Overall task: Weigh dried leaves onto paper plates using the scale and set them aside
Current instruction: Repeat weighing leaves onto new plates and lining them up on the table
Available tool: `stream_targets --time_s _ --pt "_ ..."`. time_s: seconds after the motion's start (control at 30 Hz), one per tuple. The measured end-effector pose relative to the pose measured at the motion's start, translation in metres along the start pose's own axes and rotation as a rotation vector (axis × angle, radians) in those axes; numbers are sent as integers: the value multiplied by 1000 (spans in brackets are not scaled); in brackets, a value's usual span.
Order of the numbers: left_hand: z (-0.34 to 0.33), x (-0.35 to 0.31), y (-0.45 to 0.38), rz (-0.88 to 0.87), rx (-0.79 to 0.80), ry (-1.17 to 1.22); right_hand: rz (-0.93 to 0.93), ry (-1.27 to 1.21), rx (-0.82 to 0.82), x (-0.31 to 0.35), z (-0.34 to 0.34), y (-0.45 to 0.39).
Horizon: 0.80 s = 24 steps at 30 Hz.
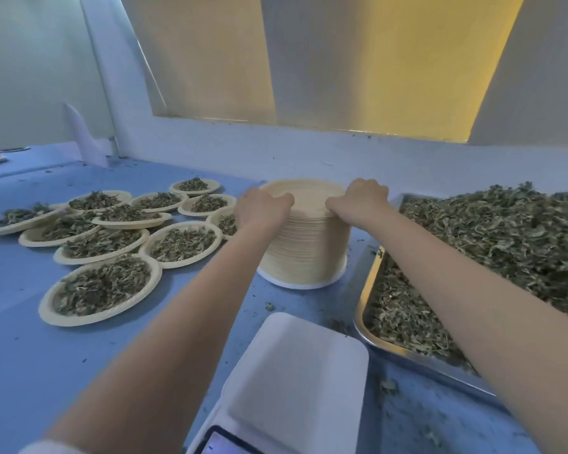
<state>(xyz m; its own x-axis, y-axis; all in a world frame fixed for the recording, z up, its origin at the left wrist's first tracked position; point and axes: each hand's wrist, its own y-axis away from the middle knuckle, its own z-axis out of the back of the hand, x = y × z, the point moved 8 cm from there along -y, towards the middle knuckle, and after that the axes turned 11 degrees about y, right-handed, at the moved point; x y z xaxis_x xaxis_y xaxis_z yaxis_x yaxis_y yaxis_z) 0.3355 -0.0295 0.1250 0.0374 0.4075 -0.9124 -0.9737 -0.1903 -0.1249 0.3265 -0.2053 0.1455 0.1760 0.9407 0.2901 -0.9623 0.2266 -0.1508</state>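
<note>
Both hands, left (263, 204) and right (358, 199), pinch the top rim of the plate stack (304, 247) at 12 o'clock. Looks like fetching a plate; next, onto the bare scale (295, 381), leaves (492, 244) at 3.

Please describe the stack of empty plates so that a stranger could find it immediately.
On the blue table, look between the metal tray of loose leaves and the filled plates. The plate stack stands there, tall and beige, both hands on its top; unlike its neighbours, it holds no leaves.

head view | worn high; faces forward and down | near the table (30, 322); single view
</note>
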Motion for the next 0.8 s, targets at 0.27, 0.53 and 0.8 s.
stream_targets --time_s 0.27,0.53,0.8 --pt "-9 4 -8 94 5 71 -17 -416 45 -4 -22 -8" --pt "6 -24 4 57 -80 -49 13 -447 -76 -5 11 1" --pt "35 -32 56 0 -138 -20 -45 -473 -272 -12 41 52"
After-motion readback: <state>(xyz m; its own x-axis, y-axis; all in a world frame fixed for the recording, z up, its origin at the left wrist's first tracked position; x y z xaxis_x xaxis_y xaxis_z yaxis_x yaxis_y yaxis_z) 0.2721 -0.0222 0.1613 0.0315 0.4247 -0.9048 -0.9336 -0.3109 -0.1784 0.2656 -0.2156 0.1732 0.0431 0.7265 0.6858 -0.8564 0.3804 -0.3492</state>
